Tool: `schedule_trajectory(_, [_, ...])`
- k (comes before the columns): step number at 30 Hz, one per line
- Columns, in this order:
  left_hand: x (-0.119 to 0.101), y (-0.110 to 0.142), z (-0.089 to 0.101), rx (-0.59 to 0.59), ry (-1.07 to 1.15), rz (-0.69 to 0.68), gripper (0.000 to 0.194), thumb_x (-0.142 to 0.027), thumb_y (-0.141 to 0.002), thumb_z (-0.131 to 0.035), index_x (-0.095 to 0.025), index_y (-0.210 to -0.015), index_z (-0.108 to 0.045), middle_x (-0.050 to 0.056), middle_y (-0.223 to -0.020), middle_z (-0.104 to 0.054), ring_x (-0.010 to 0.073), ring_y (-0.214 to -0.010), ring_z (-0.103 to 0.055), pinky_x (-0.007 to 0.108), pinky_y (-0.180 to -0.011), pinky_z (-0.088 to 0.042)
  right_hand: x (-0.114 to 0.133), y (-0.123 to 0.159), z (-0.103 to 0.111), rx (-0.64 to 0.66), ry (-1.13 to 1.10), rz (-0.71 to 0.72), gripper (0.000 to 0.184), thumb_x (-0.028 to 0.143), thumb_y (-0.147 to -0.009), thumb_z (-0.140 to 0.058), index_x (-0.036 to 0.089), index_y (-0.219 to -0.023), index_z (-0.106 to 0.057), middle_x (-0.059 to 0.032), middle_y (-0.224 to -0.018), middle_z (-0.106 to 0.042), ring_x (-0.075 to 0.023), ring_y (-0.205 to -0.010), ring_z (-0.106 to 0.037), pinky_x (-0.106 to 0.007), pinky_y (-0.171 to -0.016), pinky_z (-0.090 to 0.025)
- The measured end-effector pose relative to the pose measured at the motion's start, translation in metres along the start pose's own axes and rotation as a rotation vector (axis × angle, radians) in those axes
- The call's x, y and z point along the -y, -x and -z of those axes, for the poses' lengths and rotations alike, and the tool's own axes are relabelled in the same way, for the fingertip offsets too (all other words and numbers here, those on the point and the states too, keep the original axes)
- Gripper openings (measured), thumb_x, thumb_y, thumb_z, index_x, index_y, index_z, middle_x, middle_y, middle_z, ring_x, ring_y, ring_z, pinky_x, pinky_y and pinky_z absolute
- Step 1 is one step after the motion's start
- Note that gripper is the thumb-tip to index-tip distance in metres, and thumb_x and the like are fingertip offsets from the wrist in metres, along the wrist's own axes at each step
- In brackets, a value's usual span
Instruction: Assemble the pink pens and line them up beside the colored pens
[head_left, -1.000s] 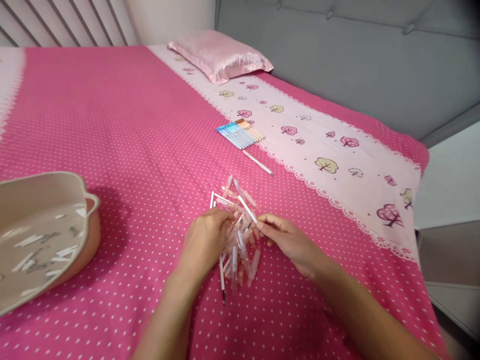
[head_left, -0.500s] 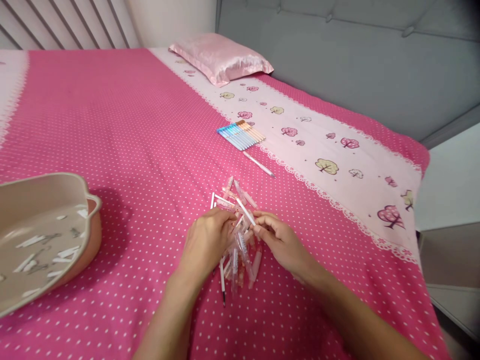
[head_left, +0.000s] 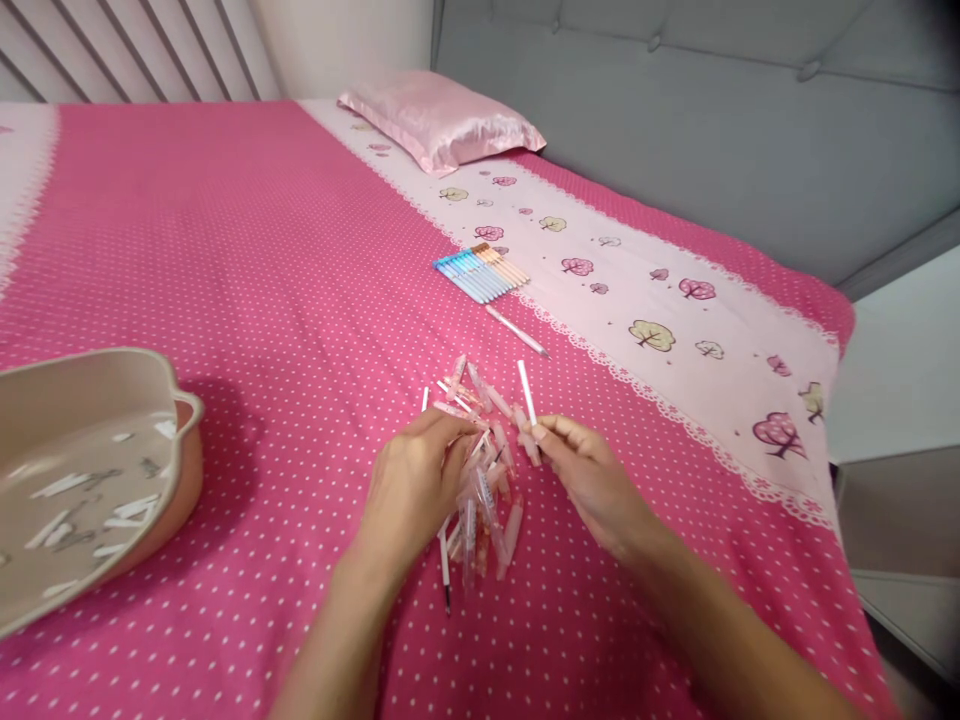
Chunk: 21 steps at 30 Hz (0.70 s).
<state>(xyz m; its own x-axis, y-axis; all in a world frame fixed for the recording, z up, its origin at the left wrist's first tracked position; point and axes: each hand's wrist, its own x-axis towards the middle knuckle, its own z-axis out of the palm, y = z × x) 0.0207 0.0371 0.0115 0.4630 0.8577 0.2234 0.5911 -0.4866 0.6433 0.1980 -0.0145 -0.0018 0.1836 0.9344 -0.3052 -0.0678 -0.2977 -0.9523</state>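
A heap of pale pink and clear pen parts [head_left: 480,470] lies on the pink dotted bedspread [head_left: 262,260]. My left hand [head_left: 412,485] rests on the heap's left side with its fingers curled over some of the pieces. My right hand [head_left: 589,475] is just right of the heap and pinches a thin white pen piece [head_left: 526,385], which points up and away from me. A black-tipped refill [head_left: 445,570] sticks out of the heap toward me.
A beige and pink tray [head_left: 161,480] with several small white pieces stands at the left. Farther off lie a row of blue and orange pens [head_left: 480,268], a single white pen [head_left: 516,330] and a pink pillow [head_left: 439,115]. The bed's edge runs along the right.
My right hand has pulled the thin white piece out of the heap, moving it right and turning it upright. My left hand stays on the heap.
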Motion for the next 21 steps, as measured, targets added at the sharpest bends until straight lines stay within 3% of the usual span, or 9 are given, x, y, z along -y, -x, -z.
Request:
schedule_trajectory(6, [-0.008,0.0,-0.001,-0.131,0.021,-0.295,0.02,-0.01,-0.084,-0.052,-0.018,-0.097,-0.065,0.007,-0.102,-0.064,0.0185,-0.093,-0.06,0.032,-0.078,-0.049,0.011,0.003,0.003,0.27,-0.329,-0.044,0.015,0.03,-0.087,-0.058,0.018,-0.078,-0.061,0.0019,-0.073,-0.052,-0.0105,-0.071,-0.048,-0.026,-0.075,-0.04])
schedule_trajectory(10, [-0.013,0.001,-0.001,-0.116,-0.016,-0.439,0.03,0.0,-0.078,-0.05,-0.019,-0.096,-0.065,0.007,-0.114,-0.061,0.0206,-0.101,-0.057,0.036,-0.082,-0.048,0.013,0.007,0.0,0.439,-0.436,-0.091,0.017,0.028,-0.088,-0.057,0.018,-0.075,-0.061,0.0022,-0.068,-0.05,-0.0096,-0.069,-0.048,-0.024,-0.073,-0.041])
schedule_trajectory(16, [-0.018,0.003,0.001,-0.002,0.004,-0.47,0.02,-0.009,-0.082,-0.053,-0.021,-0.093,-0.065,0.005,-0.109,-0.064,0.0203,-0.097,-0.058,0.036,-0.08,-0.047,0.015,0.011,-0.001,0.424,-0.408,-0.115,0.015,0.033,-0.087,-0.058,0.02,-0.082,-0.063,0.0024,-0.069,-0.049,-0.0102,-0.065,-0.046,-0.023,-0.066,-0.04])
schedule_trajectory(21, [-0.016,0.002,-0.002,-0.027,-0.051,-0.464,0.018,-0.011,-0.086,-0.051,-0.02,-0.09,-0.066,0.005,-0.104,-0.066,0.019,-0.095,-0.059,0.033,-0.078,-0.046,0.017,0.011,0.0,0.351,-0.301,-0.128,0.019,0.037,-0.086,-0.057,0.019,-0.083,-0.062,0.0008,-0.072,-0.051,-0.0108,-0.063,-0.045,-0.024,-0.061,-0.039])
